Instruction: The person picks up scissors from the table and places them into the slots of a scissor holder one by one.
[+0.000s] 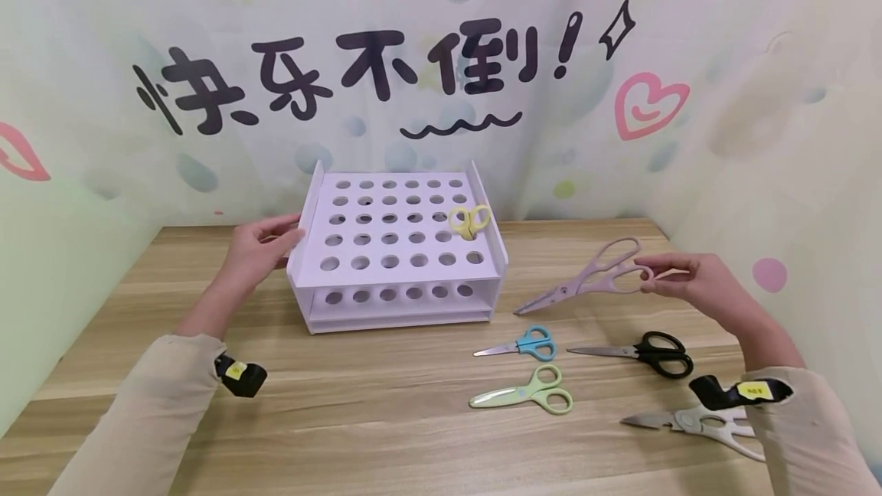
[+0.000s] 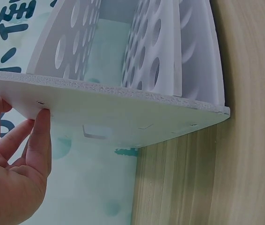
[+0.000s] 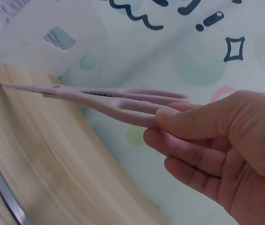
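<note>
A white rack (image 1: 403,270) with rows of round holes stands at the back of the table. My left hand (image 1: 258,247) touches its left side panel (image 2: 109,112) with the fingertips, and the fingers lie loosely bent. Between thumb and fingers my right hand (image 1: 696,282) pinches one handle loop of the pale purple scissors (image 1: 575,285). They are tilted, blade tip down and to the left, close to the tabletop; whether the tip touches it I cannot tell. Yellow-handled scissors (image 1: 469,222) sit in a hole at the rack's right side, their blades hidden below the top plate.
On the wooden table (image 1: 331,419) lie blue scissors (image 1: 534,344), green scissors (image 1: 524,393) and black scissors (image 1: 654,353). White-handled scissors (image 1: 703,423) lie at the front right, partly covered by my right sleeve. A printed cloth (image 1: 400,106) hangs behind the rack.
</note>
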{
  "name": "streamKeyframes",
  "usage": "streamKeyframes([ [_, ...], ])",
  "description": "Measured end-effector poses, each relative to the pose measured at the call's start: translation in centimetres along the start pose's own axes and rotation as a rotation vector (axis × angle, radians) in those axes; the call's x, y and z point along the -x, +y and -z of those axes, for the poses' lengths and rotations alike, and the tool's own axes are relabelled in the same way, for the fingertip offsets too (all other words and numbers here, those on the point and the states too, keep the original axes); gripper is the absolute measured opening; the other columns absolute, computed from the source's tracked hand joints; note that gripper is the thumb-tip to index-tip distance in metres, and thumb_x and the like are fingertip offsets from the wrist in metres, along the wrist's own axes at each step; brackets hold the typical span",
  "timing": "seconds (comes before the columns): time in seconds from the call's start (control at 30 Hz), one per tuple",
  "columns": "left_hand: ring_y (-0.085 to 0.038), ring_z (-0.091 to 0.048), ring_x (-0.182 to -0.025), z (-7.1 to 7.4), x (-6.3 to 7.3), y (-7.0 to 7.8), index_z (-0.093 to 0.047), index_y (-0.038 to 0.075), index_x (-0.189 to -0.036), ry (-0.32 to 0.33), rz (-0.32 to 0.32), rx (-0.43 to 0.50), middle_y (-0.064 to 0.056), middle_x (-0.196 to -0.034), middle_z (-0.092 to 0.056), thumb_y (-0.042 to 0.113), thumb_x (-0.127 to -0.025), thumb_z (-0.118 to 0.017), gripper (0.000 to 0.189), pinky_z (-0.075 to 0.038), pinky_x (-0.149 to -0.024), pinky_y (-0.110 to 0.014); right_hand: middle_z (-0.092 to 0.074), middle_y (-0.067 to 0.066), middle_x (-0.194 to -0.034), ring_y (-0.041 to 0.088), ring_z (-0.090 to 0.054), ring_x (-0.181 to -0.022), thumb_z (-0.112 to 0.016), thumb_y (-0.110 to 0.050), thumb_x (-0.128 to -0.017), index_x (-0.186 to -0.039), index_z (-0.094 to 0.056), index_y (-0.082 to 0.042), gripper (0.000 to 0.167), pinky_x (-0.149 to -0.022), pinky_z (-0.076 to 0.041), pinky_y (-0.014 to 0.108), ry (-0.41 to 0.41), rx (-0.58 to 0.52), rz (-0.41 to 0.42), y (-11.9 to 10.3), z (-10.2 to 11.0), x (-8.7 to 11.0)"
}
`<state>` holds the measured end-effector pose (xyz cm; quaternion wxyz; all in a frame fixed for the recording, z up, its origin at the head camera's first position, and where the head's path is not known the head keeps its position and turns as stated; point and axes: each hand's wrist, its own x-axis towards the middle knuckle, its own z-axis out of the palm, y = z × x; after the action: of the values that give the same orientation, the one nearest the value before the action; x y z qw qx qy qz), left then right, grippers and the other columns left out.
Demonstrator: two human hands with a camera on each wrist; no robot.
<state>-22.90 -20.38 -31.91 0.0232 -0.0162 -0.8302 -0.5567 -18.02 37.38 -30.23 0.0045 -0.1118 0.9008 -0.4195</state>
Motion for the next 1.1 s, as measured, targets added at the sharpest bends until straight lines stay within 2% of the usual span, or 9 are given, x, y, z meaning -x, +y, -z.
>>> streamKeyframes([
  [0.17, -0.004, -0.05, -0.089, 0.0, 0.1, 0.0, -0.043, 0.006, -0.137, -0.001, -0.006, 0.024, -0.01, -0.116, -0.049, 0.033, -0.091, -0.056, 0.055, -0.052, -0.071, -0.017, -0.066, -0.008, -0.092, 0.005, -0.064, -0.084, -0.066, -0.015, -0.085, -0.118, -0.059, 0.003, 0.037, -0.072, -0.05, 0.014, 0.014, -0.005, -0.011, -1.6, -0.2, -0.1],
  [0.33, -0.004, -0.051, -0.089, 0.0, 0.2, 0.1, -0.043, 0.007, -0.137, -0.006, -0.008, 0.022, -0.013, -0.119, -0.049, 0.035, -0.091, -0.056, 0.056, -0.052, -0.071, -0.017, -0.065, -0.014, -0.092, 0.002, -0.063, -0.083, -0.067, -0.016, -0.084, -0.116, -0.063, -0.005, 0.034, -0.071, -0.05, 0.014, 0.053, 0.013, -0.014, -3.1, -0.6, -0.4],
  [0.5, -0.004, -0.051, -0.089, 0.0, 0.1, 0.0, -0.043, 0.006, -0.137, -0.003, -0.007, 0.034, -0.01, -0.116, -0.049, 0.034, -0.09, -0.057, 0.056, -0.052, -0.071, -0.017, -0.064, -0.016, -0.09, 0.0, -0.062, -0.081, -0.068, -0.017, -0.084, -0.117, -0.061, 0.002, 0.039, -0.069, -0.049, 0.013, 0.084, 0.059, -0.001, -4.5, -1.1, -0.7],
  [0.73, -0.003, -0.051, -0.088, -0.1, 0.1, 0.0, -0.043, 0.006, -0.137, -0.002, -0.003, 0.037, -0.01, -0.116, -0.049, 0.034, -0.09, -0.057, 0.056, -0.052, -0.071, -0.017, -0.065, -0.005, -0.094, -0.002, -0.061, -0.079, -0.065, -0.011, -0.086, -0.116, -0.059, 0.007, 0.036, -0.068, -0.05, 0.013, 0.093, 0.122, 0.042, -5.4, -1.5, -1.3],
  [0.9, -0.005, -0.051, -0.089, -0.1, -0.1, 0.0, -0.043, 0.007, -0.137, -0.003, -0.002, 0.036, -0.009, -0.116, -0.049, 0.034, -0.09, -0.057, 0.055, -0.052, -0.071, -0.018, -0.063, -0.013, -0.092, -0.001, -0.062, -0.078, -0.065, -0.005, -0.085, -0.115, -0.06, 0.007, 0.032, -0.068, -0.051, 0.014, 0.096, 0.121, 0.097, -6.0, -1.6, -2.1],
  [0.97, -0.006, -0.05, -0.089, -0.1, -0.1, -0.1, -0.043, 0.008, -0.137, -0.002, 0.002, 0.031, -0.009, -0.116, -0.049, 0.035, -0.09, -0.057, 0.055, -0.052, -0.07, -0.017, -0.064, -0.01, -0.091, 0.001, -0.062, -0.077, -0.065, -0.006, -0.085, -0.115, -0.061, 0.006, 0.032, -0.068, -0.051, 0.014, 0.092, 0.138, 0.108, -6.3, -1.5, -2.4],
  [1.1, -0.006, -0.05, -0.09, -0.1, -0.2, -0.2, -0.043, 0.009, -0.137, 0.003, 0.011, 0.025, -0.008, -0.116, -0.049, 0.035, -0.09, -0.056, 0.055, -0.052, -0.07, -0.017, -0.065, 0.007, -0.093, 0.003, -0.062, -0.076, -0.064, -0.006, -0.085, -0.114, -0.062, 0.003, 0.03, -0.067, -0.05, 0.013, 0.085, 0.19, 0.131, -7.2, -1.2, -2.8],
])
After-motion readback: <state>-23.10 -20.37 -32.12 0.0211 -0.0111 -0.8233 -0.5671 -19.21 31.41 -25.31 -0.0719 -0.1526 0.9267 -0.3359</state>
